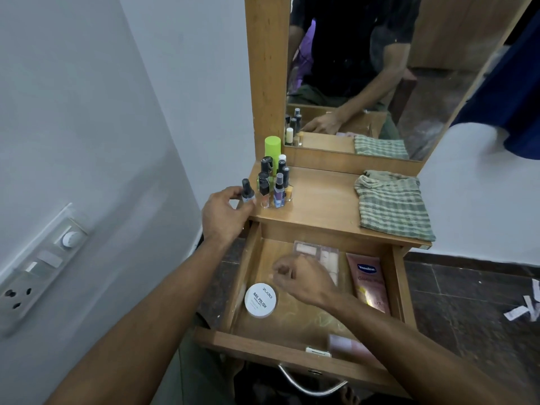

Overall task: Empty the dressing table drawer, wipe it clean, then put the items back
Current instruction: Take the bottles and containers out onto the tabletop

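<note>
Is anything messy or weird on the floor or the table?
Yes. White paper scraps lie scattered on the dark floor at the right, like litter. On the dressing table top, the checked cloth lies rumpled and frayed at one edge. The mirror looks dusty and speckled. Nothing looks spilled.

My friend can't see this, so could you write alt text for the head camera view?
A person's left hand grips a small dark-capped bottle at the dressing table's edge, while the right hand reaches into the open drawer. A round white jar and pink tube lie inside; a checked cloth sits on top.
</note>
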